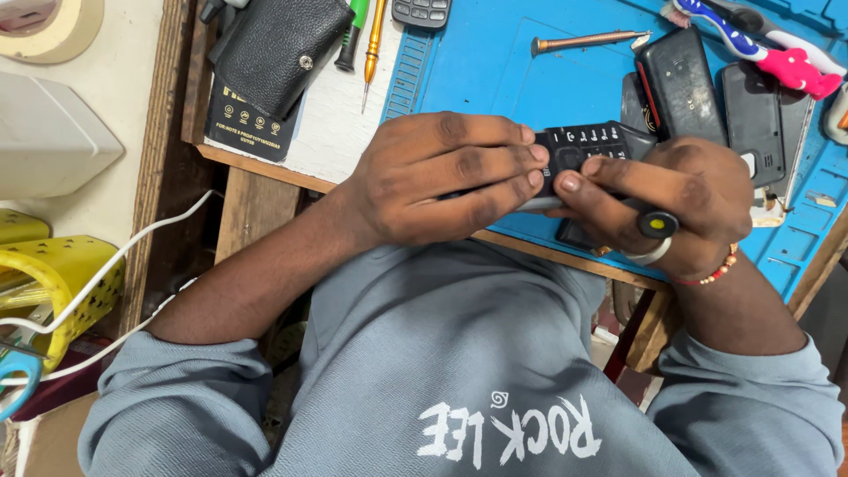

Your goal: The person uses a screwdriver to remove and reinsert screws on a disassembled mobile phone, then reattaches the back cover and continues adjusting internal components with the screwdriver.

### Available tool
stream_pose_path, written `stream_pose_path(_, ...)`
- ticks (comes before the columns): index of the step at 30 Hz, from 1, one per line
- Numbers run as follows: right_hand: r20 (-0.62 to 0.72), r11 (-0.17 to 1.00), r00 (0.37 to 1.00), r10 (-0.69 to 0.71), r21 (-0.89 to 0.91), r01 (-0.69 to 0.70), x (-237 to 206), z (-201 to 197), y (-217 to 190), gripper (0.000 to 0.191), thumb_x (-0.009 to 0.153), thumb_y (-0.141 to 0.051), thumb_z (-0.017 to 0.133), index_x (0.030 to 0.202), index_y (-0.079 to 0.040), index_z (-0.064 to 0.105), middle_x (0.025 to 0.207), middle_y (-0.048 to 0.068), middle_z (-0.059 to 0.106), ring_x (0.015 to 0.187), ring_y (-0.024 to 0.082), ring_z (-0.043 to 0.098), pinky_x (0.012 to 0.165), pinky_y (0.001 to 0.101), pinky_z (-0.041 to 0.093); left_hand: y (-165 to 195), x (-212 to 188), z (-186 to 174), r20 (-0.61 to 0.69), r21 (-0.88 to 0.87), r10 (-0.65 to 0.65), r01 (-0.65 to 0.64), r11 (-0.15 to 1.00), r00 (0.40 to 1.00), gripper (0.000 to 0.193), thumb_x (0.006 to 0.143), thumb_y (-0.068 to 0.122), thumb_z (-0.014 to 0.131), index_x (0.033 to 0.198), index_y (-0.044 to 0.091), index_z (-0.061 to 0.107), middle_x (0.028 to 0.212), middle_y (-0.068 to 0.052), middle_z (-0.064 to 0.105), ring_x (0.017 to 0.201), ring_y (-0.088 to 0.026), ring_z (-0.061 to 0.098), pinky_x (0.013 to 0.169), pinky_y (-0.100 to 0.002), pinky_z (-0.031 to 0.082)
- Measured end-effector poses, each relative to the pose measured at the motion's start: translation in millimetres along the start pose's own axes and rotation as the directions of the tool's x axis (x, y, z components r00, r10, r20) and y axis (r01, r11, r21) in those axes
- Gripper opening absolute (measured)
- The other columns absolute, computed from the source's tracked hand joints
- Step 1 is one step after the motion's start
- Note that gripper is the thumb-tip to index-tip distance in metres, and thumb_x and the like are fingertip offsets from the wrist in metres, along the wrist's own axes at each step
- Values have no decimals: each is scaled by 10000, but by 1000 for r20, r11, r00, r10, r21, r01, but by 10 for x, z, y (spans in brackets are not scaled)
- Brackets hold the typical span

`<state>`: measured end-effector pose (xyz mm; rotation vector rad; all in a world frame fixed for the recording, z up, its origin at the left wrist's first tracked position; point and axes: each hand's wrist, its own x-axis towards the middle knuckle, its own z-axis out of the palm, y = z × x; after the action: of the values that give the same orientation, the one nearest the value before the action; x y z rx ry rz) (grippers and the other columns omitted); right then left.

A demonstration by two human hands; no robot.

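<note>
My left hand (442,177) grips a small black keypad phone (587,144) from the left, fingers wrapped over its body, just above the near edge of the blue work mat (495,71). Against the phone's right side, my right hand (685,199) is closed around a screwdriver whose black handle ends in a yellow cap (658,223). The tool's tip is hidden between my fingers and the phone. The right hand wears a ring and a bead bracelet.
Two more black phones (680,84) (751,110) lie on the mat behind my right hand, with a pink and blue toothbrush (768,44) and a loose screwdriver (587,40). A black leather pouch (278,49) and more screwdrivers (373,44) sit at back left. A yellow basket (62,283) and white cable (132,252) are at left.
</note>
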<state>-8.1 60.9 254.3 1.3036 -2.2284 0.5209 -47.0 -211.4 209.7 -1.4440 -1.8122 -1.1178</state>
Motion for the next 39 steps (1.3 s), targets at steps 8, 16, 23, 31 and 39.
stream_pose_path(8, -2, 999, 1000, 18, -51, -18, 55, -19, -87, 248, 818, -109, 949, 1003, -125, 784, 951, 11, 604, 618, 129, 595, 475, 280, 476, 16, -33, 18, -29, -104, -21, 17, 994, 999, 164, 1027, 81, 787, 1162, 23, 715, 1190, -81, 722, 1163, -226, 714, 959, -314, 639)
stream_pose_path(16, 28, 952, 963, 268, 145, -269, -63, 67, -17, 283, 872, -186, 900, 1068, -38, 759, 934, 79, 637, 749, 196, 644, 600, 347, 511, -2, -65, 161, -47, -277, -263, 240, 930, 964, 334, 985, 298, 888, 1172, 84, 713, 1137, -48, 756, 1091, -201, 750, 924, -321, 648)
stream_pose_path(23, 171, 278, 550, 817, 720, -636, -131, 238, 3, 252, 1040, -245, 779, 1145, -23, 723, 894, 15, 650, 639, 40, 533, 565, 175, 396, 54, -132, 267, 189, -631, -682, 620, 467, 706, 288, 999, 213, 829, 1173, 19, 706, 1077, -88, 784, 1004, -153, 800, 921, -278, 694)
stream_pose_path(31, 314, 118, 517, 797, 758, -642, -128, 259, 13, 209, 1083, -141, 769, 1142, 53, 724, 884, 42, 682, 650, 43, 542, 569, 176, 399, 102, -221, 444, 237, -686, -801, 678, 263, 550, 256, 998, 183, 781, 1141, 0, 672, 1014, -108, 782, 962, -136, 799, 906, -286, 699)
stream_pose_path(39, 444, 90, 488, 752, 664, -742, -75, 156, 80, 136, 1049, -69, 745, 1101, 56, 736, 832, 39, 672, 658, 30, 550, 574, 158, 398, 95, -283, 476, 226, -686, -763, 655, 317, 606, 246, 1029, 162, 751, 1189, 5, 648, 1025, -121, 760, 976, -159, 790, 904, -306, 695)
